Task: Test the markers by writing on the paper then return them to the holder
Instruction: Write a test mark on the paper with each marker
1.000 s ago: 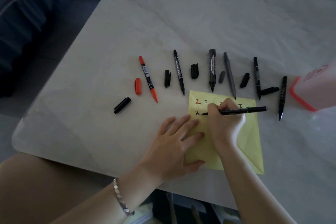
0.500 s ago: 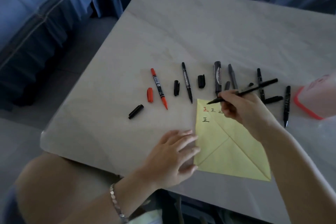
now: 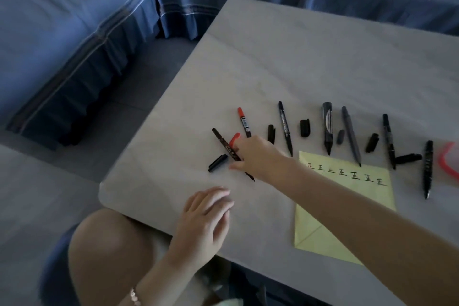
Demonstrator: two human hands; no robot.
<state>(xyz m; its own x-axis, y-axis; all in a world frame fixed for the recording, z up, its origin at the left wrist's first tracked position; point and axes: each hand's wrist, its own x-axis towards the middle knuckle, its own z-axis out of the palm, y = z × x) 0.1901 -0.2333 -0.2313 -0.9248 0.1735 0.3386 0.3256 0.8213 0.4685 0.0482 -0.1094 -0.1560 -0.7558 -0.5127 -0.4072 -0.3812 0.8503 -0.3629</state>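
Note:
My right hand (image 3: 258,156) reaches across to the left end of the row and holds a thin black marker (image 3: 224,145), uncapped, slanted over the table. A loose black cap (image 3: 218,163) lies just left of that hand. The red cap (image 3: 234,138) and the red marker (image 3: 244,122) lie right behind it. My left hand (image 3: 206,218) rests flat near the table's front edge, fingers apart, holding nothing. The yellow paper (image 3: 323,226) carries a row of written characters. The holder (image 3: 447,164), with a red rim, shows at the far right edge.
Several uncapped black markers (image 3: 285,129) and loose caps (image 3: 304,128) lie in a row across the grey table (image 3: 298,69). A blue sofa (image 3: 74,45) runs behind and to the left. My knee (image 3: 106,256) is under the table's front corner.
My right hand lifted the black marker off the paper and carried it left, past the red marker. My left hand slid off the paper. The view swung left.

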